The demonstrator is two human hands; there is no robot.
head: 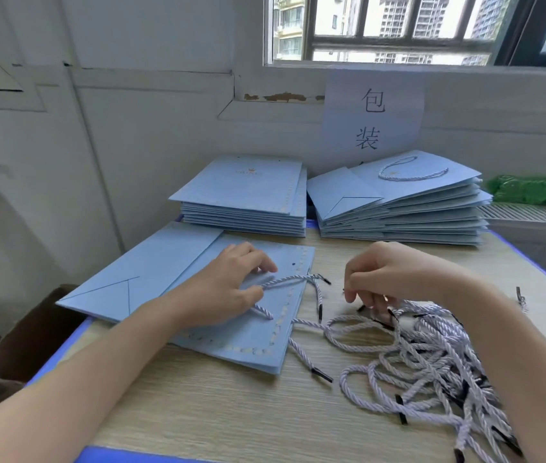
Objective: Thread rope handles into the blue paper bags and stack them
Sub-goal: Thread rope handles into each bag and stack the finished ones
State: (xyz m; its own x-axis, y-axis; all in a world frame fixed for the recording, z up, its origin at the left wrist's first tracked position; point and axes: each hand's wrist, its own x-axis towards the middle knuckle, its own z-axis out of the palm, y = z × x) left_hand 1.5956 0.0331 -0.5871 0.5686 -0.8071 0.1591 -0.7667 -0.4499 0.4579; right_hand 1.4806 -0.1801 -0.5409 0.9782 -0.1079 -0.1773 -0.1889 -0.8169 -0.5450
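A flat blue paper bag (164,279) lies on the wooden table in front of me. My left hand (228,285) rests on it and pinches a white twisted rope handle (293,280) that runs across the bag's right edge. My right hand (385,275) hovers over the pile of loose rope handles (432,362) at the right, its fingers curled down and touching the ropes; whether it holds one is unclear. A stack of bags without handles (244,202) stands at the back centre. Beside it stands a stack of bags with handles (398,205), a rope visible on the top one.
A paper sign (371,121) hangs on the wall behind the stacks. A green packet (535,190) lies on the radiator at the far right. A brown cardboard box (30,335) stands left of the table (231,412), below its blue edge.
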